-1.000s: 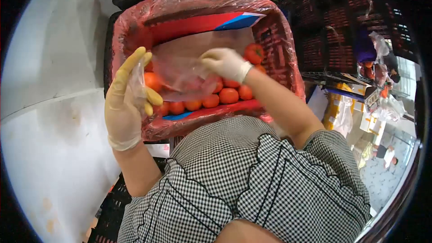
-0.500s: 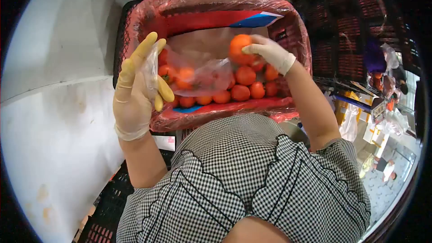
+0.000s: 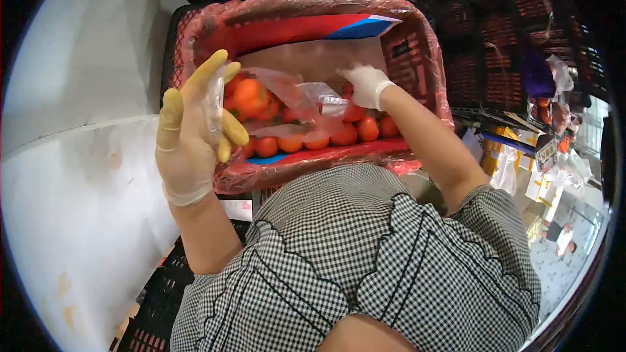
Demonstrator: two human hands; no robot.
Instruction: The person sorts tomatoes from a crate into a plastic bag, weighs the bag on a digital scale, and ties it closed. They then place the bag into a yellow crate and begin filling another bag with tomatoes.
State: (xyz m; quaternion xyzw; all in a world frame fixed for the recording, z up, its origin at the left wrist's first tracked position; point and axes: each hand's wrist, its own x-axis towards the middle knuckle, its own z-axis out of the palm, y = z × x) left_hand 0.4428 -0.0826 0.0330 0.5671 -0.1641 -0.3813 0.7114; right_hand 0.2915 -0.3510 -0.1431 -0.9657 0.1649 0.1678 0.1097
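My left hand (image 3: 189, 130), in a pale glove with yellowed fingers, holds a clear plastic bag (image 3: 287, 94) by its edge, between spread fingers and thumb. The bag stretches rightward over the tomatoes. An orange-red tomato (image 3: 250, 96) lies at the bag's left part, close to my left fingers. My right hand (image 3: 367, 86), gloved in white, is over the right side of the crate with a finger stretched out to the left. Just below it are tomatoes; its other fingers are partly hidden and blurred. Several red tomatoes (image 3: 343, 134) line the near side of the crate.
The crate (image 3: 438, 91) is lined with red plastic film, and brown cardboard (image 3: 293, 58) lies inside. A white wall (image 3: 85, 176) stands close on the left. Dark crates (image 3: 482, 45) are stacked at the right. Another person (image 3: 562, 238) appears far off at the lower right.
The tomato that was in my right hand is no longer in it, and a tomato now shows at the bag's left part. My right hand has moved slightly down. My left hand still holds the bag.
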